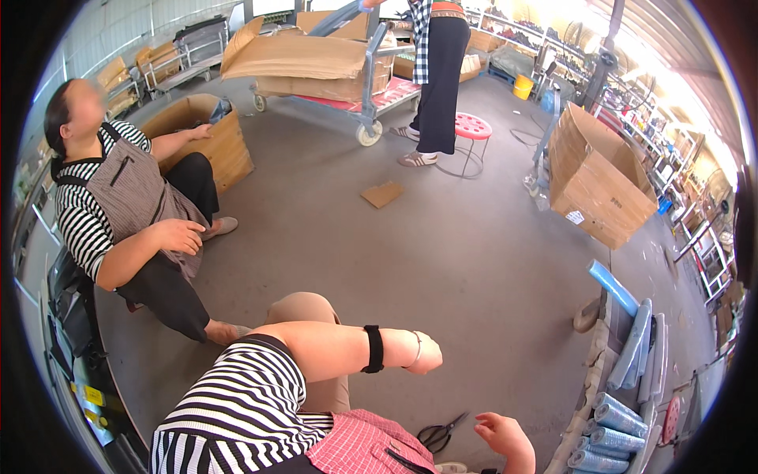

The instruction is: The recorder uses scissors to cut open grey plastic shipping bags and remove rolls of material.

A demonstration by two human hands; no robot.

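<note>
My left hand is stretched out over the grey floor, back upward, with a bracelet on the wrist and a black strap round the forearm. Its fingers are turned away and hidden; no object shows at it. Near the lower edge, my right hand is open, thumb and fingers slightly apart, nothing in it. Just left of that hand lies a pair of black-handled scissors. A pale round thing, partly cut off, sits below the scissors. My pink checked apron covers my lap.
Blue wrapped rolls are stacked at right. A large open carton stands beyond them. At left sits a co-worker beside another carton. A person stands near a loaded cart and red stool. Cardboard lies mid-floor.
</note>
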